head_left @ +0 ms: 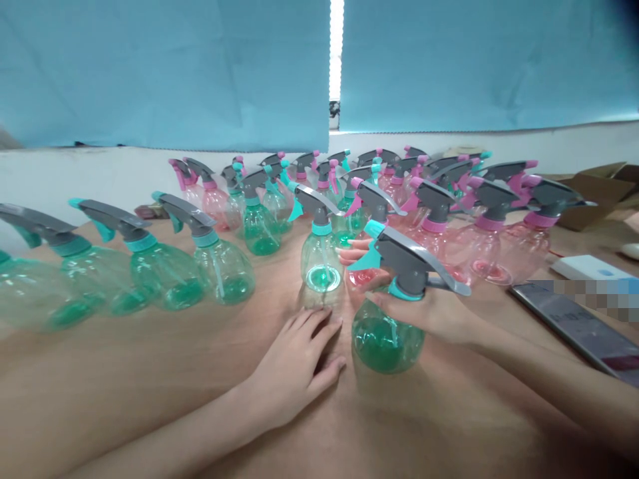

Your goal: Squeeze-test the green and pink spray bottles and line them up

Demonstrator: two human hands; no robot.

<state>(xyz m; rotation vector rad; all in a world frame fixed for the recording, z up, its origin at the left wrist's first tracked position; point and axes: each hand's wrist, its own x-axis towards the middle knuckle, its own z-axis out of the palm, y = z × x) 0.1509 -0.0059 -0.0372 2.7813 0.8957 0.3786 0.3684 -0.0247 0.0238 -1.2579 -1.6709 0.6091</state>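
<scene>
My right hand (pixel 429 309) grips a green spray bottle (pixel 388 339) at its neck, just under the grey trigger head with teal nozzle (pixel 409 266). The bottle stands on the wooden table (pixel 150 386) in front of me. My left hand (pixel 294 362) rests flat on the table just left of that bottle, fingers apart, holding nothing. Right behind its fingertips stands another green spray bottle (pixel 319 256).
Several green spray bottles (pixel 164 269) line the left side, and several pink ones (pixel 479 239) crowd the back right. A dark flat device (pixel 574 326) and a white box (pixel 584 267) lie at the right. A cardboard box (pixel 599 189) sits far right. Blue curtains (pixel 164 66) hang behind.
</scene>
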